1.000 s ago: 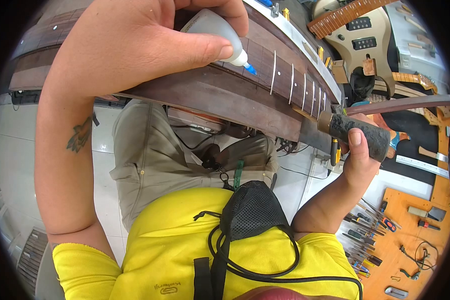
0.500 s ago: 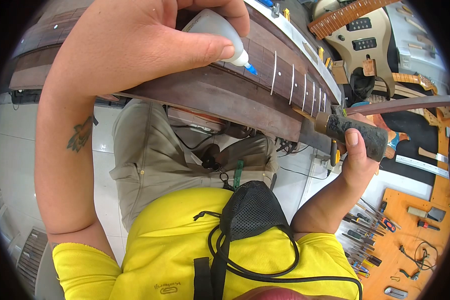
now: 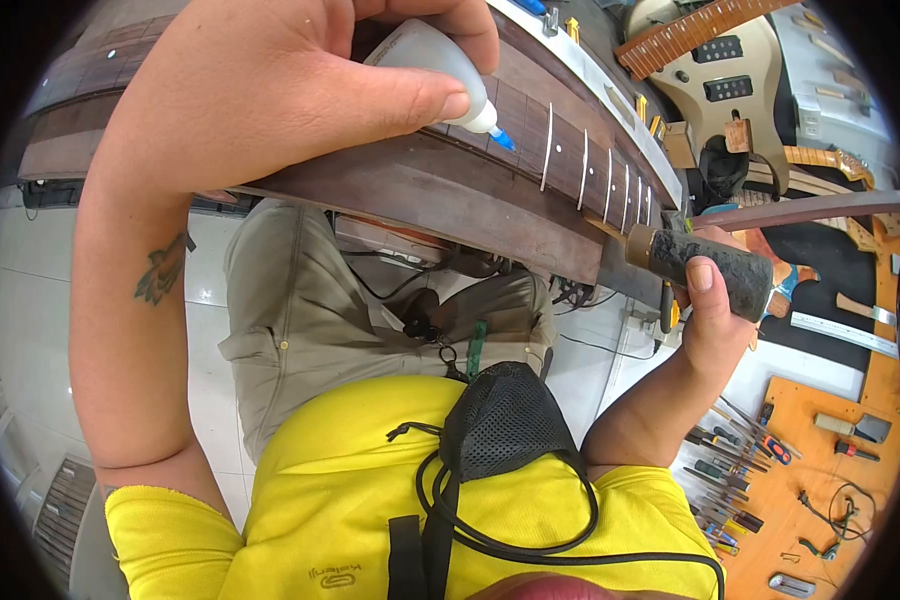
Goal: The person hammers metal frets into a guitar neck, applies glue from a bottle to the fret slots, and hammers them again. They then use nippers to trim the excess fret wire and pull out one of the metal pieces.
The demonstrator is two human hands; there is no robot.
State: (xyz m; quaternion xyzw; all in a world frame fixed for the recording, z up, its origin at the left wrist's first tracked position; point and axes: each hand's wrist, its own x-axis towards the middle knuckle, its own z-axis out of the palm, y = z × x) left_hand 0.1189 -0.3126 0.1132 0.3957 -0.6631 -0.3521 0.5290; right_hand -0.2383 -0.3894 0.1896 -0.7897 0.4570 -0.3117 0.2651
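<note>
A translucent squeeze bottle with a blue tip (image 3: 503,138) is pinched between the thumb and fingers of my left hand (image 3: 370,95). Its tip points down at the dark fretboard (image 3: 570,165), left of several upright pale fret strips and white dot inlays. Whether the tip touches the wood I cannot tell. On the right, my right hand (image 3: 715,305) is closed round a dark, worn cylindrical tool (image 3: 710,268), the thumb lying on it. A thin brown part runs from the tool toward the fretboard's near edge. The other fingers of that hand are mostly hidden.
Dark wooden boards (image 3: 410,190) cross above my lap. At the upper right lies a beige guitar body (image 3: 755,80), near further necks. Screwdrivers and files (image 3: 725,470) line an orange wooden board (image 3: 800,440) at the lower right, with a steel ruler (image 3: 840,333) above it.
My right thumb and the dark tool have shifted very slightly to the left. My left hand and the bottle look unmoved.
</note>
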